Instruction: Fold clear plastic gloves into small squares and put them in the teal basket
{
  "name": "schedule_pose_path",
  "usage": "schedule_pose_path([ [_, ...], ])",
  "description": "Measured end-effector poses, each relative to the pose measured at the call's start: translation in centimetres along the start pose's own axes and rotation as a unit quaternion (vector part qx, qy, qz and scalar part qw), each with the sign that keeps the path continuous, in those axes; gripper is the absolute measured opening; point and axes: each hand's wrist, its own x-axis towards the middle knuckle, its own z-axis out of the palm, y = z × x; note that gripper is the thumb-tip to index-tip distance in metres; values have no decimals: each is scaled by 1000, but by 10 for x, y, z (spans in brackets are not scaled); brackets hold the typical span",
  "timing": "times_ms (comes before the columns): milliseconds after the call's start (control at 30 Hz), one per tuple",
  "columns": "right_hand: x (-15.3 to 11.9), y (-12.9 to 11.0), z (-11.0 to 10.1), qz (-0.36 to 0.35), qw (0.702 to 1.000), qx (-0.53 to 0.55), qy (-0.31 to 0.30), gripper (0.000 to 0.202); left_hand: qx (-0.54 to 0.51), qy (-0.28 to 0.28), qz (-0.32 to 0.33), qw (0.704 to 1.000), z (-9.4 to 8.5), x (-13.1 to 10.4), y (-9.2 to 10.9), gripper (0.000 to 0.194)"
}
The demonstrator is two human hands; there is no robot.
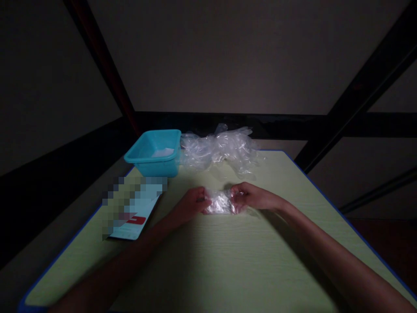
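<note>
Between my two hands is a small, shiny clear plastic bag [220, 203], held just over the middle of the table. My left hand [194, 201] pinches its left end between thumb and fingers. At the right end, my right hand [243, 195] grips the plastic with its fingers closed. Glare on the plastic hides whether anything is inside it. Behind my hands lies a loose heap of clear plastic bags [224, 148], crumpled and overlapping.
A turquoise plastic basin [153, 167] stands at the back left, with something white inside. In front of it lies a flat pale-blue box or card [143, 211] with a red mark, partly pixelated. The pale table [234, 265] has a blue edge; a wall rises behind.
</note>
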Motion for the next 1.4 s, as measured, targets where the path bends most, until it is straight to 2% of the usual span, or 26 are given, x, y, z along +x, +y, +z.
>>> schedule_pose_path([
  [200, 7, -4, -2, 43, 999, 2, -8, 7, -19, 73, -27, 997, -1, -8, 6, 32],
  [467, 15, -7, -1, 103, 995, -5, -17, 7, 6, 99, -41, 994, -5, -15, 8, 32],
  [533, 17, -7, -1, 111, 994, -11, -13, 8, 60, 135, 1, 989, -6, -18, 5, 34],
  [567, 18, -7, -1, 115, 993, -14, -12, 8, 110, 156, 46, 981, -7, -20, 4, 34],
  [633, 19, -6, -1, 120, 993, -19, -10, 8, 230, 169, 166, 944, -7, -24, 1, 30],
  [667, 20, -6, -1, 122, 992, -21, -9, 8, 285, 154, 222, 920, -6, -25, 0, 29],
  [733, 20, -5, -1, 123, 992, -26, -5, 8, 354, 96, 294, 883, -3, -29, -2, 33],
  [833, 21, -4, -2, 124, 992, -35, -2, 8, 410, 31, 330, 850, 5, -32, -7, 47],
  [967, 22, -3, -1, 121, 992, -42, 2, 8, 455, -26, 316, 832, 12, -34, -12, 61],
  [1067, 22, -4, 0, 114, 992, -45, 2, 8, 482, -50, 287, 826, 13, -34, -13, 61],
  [1200, 18, -7, -3, 94, 995, -44, -12, 7, 515, -55, 275, 810, 13, -34, -11, 57],
  [1300, 9, -8, -8, 70, 997, -39, -24, 21, 535, -54, 273, 798, 14, -34, -11, 58],
  [1400, -3, -4, -16, 49, 998, -32, -24, 31, 538, -53, 267, 798, 15, -33, -12, 59],
])
